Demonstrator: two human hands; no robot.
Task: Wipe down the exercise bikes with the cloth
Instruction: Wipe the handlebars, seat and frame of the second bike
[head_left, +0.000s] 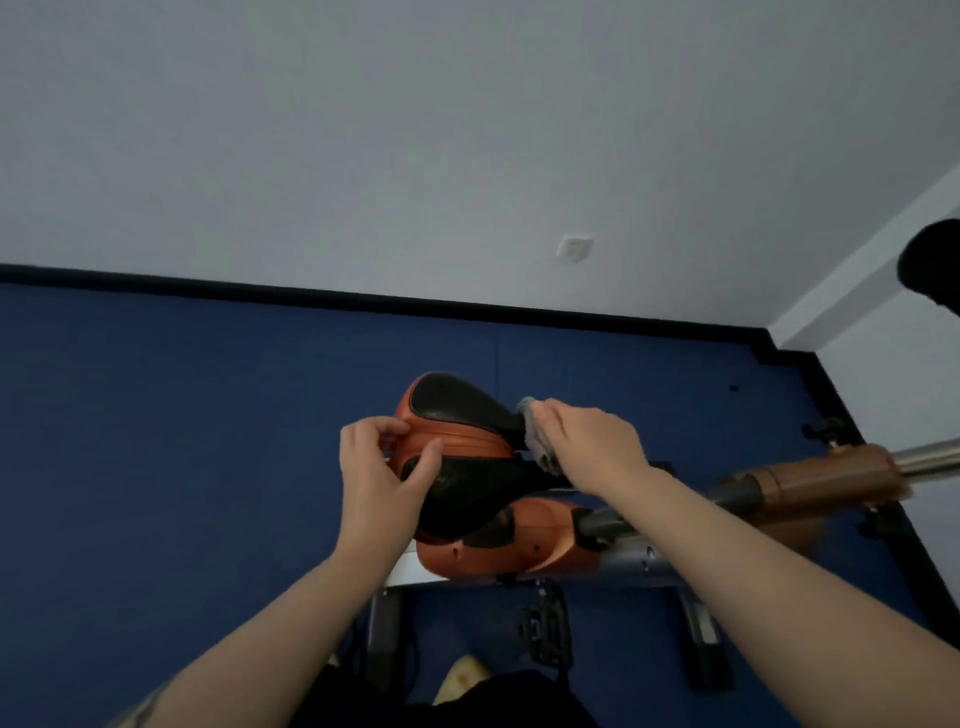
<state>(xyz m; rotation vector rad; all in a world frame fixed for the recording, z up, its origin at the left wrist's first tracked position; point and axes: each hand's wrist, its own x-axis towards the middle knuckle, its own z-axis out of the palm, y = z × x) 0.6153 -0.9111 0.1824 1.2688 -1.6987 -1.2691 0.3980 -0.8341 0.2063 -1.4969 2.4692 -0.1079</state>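
- gripping a small crumpled grey cloth with the right hand, fingers curled over it and pressing it against the narrow nose of the black padded saddle with orange stitched side panels.
- bracing the wide rear of that saddle with the left hand: thumb and fingertips spread and touching the orange side panel and the black pad, steadying more than clamping, with no cloth under it.
- judging by this, mid-wipe on the seat of the orange and grey exercise bike, cloth at the front tip, most of the black top bare of cloth.
- sitting lower: the orange plastic housing and grey frame tube, a black pedal near the blue floor mat, and a brown post with a chrome bar running off right.
- calling next, probably, for drawing the cloth back along the saddle top toward the left hand, keeping pressure even over the curved pad and shifting the bracing fingers clear of the cloth's path.
- leaving housing, frame and pedals for later, apparently; cannot tell whether a second bike is near.
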